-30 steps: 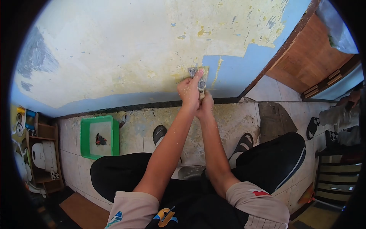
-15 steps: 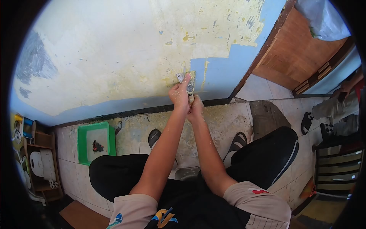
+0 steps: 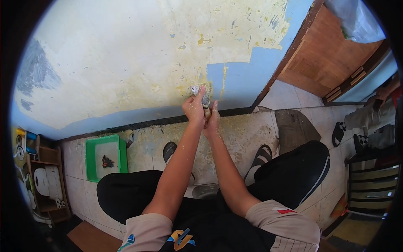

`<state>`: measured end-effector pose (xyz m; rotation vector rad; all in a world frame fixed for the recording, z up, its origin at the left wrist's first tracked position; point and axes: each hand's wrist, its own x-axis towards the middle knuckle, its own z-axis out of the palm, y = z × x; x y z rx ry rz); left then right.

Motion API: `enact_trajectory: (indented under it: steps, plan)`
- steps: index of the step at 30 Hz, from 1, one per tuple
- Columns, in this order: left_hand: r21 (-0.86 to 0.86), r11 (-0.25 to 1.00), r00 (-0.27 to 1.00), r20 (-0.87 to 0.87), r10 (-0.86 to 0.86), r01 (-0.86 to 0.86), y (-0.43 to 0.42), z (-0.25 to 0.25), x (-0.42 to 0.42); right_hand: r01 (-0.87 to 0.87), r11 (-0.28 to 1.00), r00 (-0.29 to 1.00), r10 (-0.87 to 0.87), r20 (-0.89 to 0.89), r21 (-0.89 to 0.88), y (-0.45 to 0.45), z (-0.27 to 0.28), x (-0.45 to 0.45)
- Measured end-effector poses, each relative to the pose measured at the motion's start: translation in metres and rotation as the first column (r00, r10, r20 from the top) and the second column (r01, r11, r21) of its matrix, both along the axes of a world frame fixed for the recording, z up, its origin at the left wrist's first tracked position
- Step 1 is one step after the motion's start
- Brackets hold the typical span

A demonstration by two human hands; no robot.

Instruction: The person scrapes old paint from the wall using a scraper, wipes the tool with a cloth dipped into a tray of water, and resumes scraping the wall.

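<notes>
Gripping the scraper [image 3: 205, 101] in the left hand [image 3: 193, 110], with thumb laid along the metal toward the blade, and cupping the right hand [image 3: 213, 120] beside the handle's lower end, with thumb raised; cannot tell how far closed behind. Lying between both palms, blade end nearer the left, long axis pointing away from the body and up the wall [image 3: 126, 50]. Bounded below by the dark baseboard [image 3: 155, 119], rightward by the door frame [image 3: 286, 56], with broad wall extending leftward.
</notes>
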<state>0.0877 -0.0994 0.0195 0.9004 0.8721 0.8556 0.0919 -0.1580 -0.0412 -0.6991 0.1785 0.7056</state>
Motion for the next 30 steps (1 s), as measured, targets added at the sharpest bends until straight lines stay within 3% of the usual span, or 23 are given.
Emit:
enact_trajectory:
  steps: [1, 3, 7, 9, 10, 12, 16, 21, 24, 28, 30]
  plan:
    - [-0.001, 1.0, 1.0, 0.0, 0.0, 0.0, 0.0, -0.001, 0.001, 0.0, 1.0, 1.0, 0.0, 0.0, -0.001, -0.001, -0.007, 0.001]
    - [-0.069, 0.997, 0.996, 0.081, -0.025, 0.031, -0.001, 0.0, 0.0, 0.061, 0.993, 0.907, -0.013, 0.421, -0.101, -0.003, -0.011, -0.001]
    - [-0.102, 0.992, 0.996, 0.06, -0.064, 0.07, 0.0, 0.002, -0.003, 0.119, 0.971, 0.863, 0.003, 0.506, -0.208, -0.002, -0.011, 0.002]
    - [-0.051, 0.998, 0.998, 0.053, -0.036, 0.039, 0.001, 0.001, -0.001, 0.328, 0.866, 0.62, 0.105, 0.778, -0.377, -0.002, -0.014, 0.005]
    - [-0.051, 0.998, 0.998, 0.052, -0.034, 0.037, 0.001, 0.0, -0.001, 0.325, 0.867, 0.62, 0.106, 0.777, -0.378, -0.001, -0.011, 0.003]
    - [-0.017, 0.999, 0.999, 0.039, -0.035, 0.035, 0.002, 0.001, -0.001, 0.254, 0.893, 0.747, 0.063, 0.662, -0.371, 0.001, -0.006, -0.002]
    - [-0.016, 0.998, 0.998, -0.025, -0.065, 0.064, 0.007, 0.007, -0.004, 0.265, 0.872, 0.766, 0.07, 0.639, -0.412, 0.008, 0.002, -0.007]
    - [-0.01, 1.0, 1.0, 0.019, -0.015, 0.015, 0.001, 0.015, -0.003, 0.139, 0.887, 0.863, 0.11, 0.494, -0.439, 0.003, 0.017, -0.009]
    - [-0.006, 0.999, 0.998, -0.041, -0.037, 0.037, 0.002, 0.019, -0.007, 0.096, 0.902, 0.893, 0.109, 0.437, -0.421, 0.005, 0.019, -0.011]
    - [-0.008, 1.0, 0.999, -0.048, -0.02, 0.02, 0.001, 0.024, -0.008, 0.111, 0.929, 0.905, 0.052, 0.422, -0.352, 0.013, 0.015, -0.015]
    - [-0.018, 1.0, 1.0, -0.011, -0.022, 0.021, 0.0, 0.024, -0.007, 0.183, 0.92, 0.862, 0.02, 0.507, -0.348, 0.013, 0.016, -0.015]
